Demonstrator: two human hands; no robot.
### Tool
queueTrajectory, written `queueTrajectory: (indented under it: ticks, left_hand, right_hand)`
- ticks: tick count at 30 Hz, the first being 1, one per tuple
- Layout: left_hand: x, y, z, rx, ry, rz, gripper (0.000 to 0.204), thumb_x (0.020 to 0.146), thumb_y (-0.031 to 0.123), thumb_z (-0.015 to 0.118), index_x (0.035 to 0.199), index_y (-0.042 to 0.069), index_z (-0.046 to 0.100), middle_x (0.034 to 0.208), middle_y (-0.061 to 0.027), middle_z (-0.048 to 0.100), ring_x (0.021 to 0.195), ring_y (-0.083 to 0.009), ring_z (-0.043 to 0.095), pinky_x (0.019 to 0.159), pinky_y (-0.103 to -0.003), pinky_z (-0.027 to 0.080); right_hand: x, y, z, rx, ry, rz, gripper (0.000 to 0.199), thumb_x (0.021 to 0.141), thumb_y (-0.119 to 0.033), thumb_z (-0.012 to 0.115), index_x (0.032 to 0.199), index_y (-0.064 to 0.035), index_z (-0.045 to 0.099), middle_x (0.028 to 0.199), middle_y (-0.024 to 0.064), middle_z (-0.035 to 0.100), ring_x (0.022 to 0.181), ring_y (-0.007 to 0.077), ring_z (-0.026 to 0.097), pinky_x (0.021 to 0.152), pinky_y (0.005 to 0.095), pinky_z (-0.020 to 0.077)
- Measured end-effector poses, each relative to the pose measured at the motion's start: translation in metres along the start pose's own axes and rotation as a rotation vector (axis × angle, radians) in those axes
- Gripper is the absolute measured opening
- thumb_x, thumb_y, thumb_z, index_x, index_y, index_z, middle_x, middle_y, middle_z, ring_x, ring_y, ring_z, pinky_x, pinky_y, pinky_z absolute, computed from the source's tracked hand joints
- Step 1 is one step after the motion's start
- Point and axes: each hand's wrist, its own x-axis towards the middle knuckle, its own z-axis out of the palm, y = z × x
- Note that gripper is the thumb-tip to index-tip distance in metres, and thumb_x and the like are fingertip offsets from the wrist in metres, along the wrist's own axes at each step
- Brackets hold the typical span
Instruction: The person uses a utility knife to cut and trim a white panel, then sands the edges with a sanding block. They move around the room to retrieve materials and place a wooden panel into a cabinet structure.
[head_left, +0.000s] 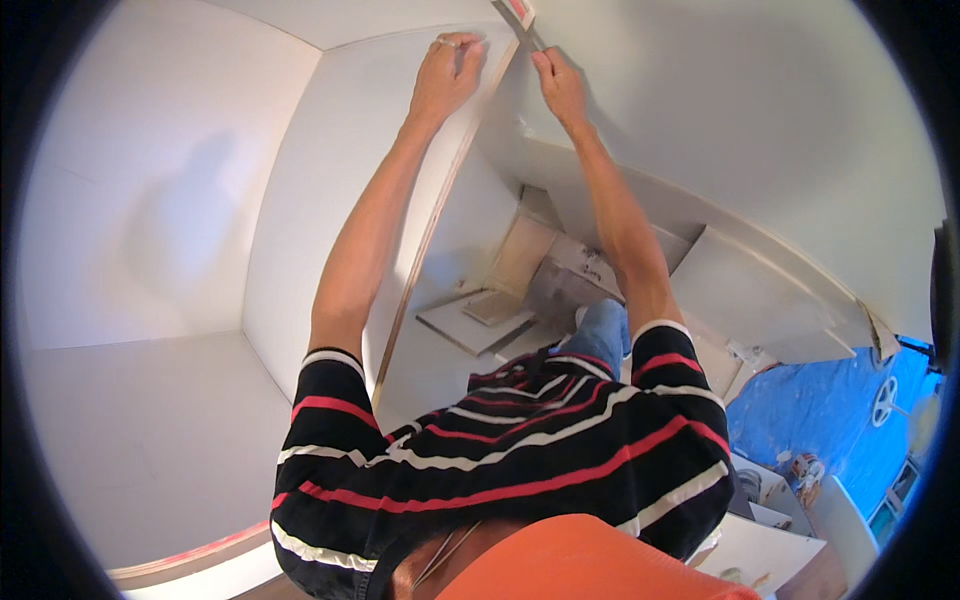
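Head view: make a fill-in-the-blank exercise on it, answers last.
1. The left hand wears a ____ on one finger.
2. The ____ holds a thin grey object.
3. The black shirt has white stripes and ____ stripes.
4. The large sheet at the lower right is ____.

Missing words: ring; right hand; red; blue.

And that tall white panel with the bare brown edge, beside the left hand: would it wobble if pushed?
The tall white panel with the bare brown edge is probably stiff: its broad face looks smooth, without ripples. It would likely resist sliding, since it appears to meet another white panel along its left side.
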Motion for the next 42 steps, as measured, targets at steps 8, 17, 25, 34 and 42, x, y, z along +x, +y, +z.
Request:
queueTrajectory:
  ticks: [8, 17, 25, 34, 42]
  left_hand:
    - [0.009, 0.011, -0.006, 0.125, -0.101, -0.022, 0.025, 0.101, 0.017, 0.050, 0.107, 0.001, 0.067, 0.111, -0.0182, 0.066, 0.107, -0.0365, 0.059, 0.095, -0.044, 0.047]
    - [0.005, 0.015, -0.012, 0.136, -0.059, 0.022, 0.026, 0.102, 0.017, 0.047, 0.106, 0.001, 0.067, 0.112, -0.0174, 0.065, 0.109, -0.0371, 0.058, 0.097, -0.044, 0.046]
    - [0.002, -0.003, -0.015, 0.263, 0.014, -0.014, 0.029, 0.104, 0.018, 0.044, 0.109, 0.001, 0.067, 0.109, -0.0184, 0.067, 0.106, -0.0364, 0.061, 0.095, -0.042, 0.048]
    - [0.002, -0.025, -0.006, 0.307, 0.126, 0.002, 0.026, 0.100, 0.015, 0.048, 0.113, 0.005, 0.068, 0.109, -0.0191, 0.067, 0.101, -0.0368, 0.064, 0.090, -0.041, 0.050]
    - [-0.027, -0.030, -0.056, 0.153, 0.072, 0.007, 0.025, 0.099, 0.018, 0.054, 0.117, 0.005, 0.067, 0.119, -0.0180, 0.067, 0.109, -0.0311, 0.065, 0.096, -0.037, 0.049]
  right_hand:
    - [0.007, 0.015, 0.006, 0.076, -0.076, -0.076, 0.046, 0.103, -0.049, 0.048, 0.099, -0.0035, 0.055, 0.073, 0.0197, 0.056, 0.067, 0.0368, 0.055, 0.064, 0.0441, 0.0441]
    - [0.002, 0.037, 0.009, 0.005, -0.110, -0.057, 0.045, 0.103, -0.049, 0.048, 0.095, -0.0054, 0.056, 0.070, 0.0167, 0.056, 0.066, 0.0373, 0.056, 0.063, 0.0452, 0.0431]
    - [-0.041, -0.019, 0.012, -0.026, -0.180, 0.108, 0.041, 0.100, -0.044, 0.054, 0.098, -0.0035, 0.060, 0.084, 0.0225, 0.065, 0.081, 0.0441, 0.063, 0.072, 0.0516, 0.0481]
    - [-0.080, -0.038, 0.023, 0.059, -0.096, 0.191, 0.039, 0.103, -0.041, 0.051, 0.098, -0.0027, 0.056, 0.076, 0.0232, 0.056, 0.070, 0.0393, 0.057, 0.065, 0.0459, 0.0444]
    - [-0.092, -0.077, 0.005, 0.134, -0.087, 0.346, 0.036, 0.101, -0.041, 0.054, 0.104, -0.0053, 0.060, 0.083, 0.0231, 0.062, 0.075, 0.0403, 0.060, 0.070, 0.0469, 0.0472]
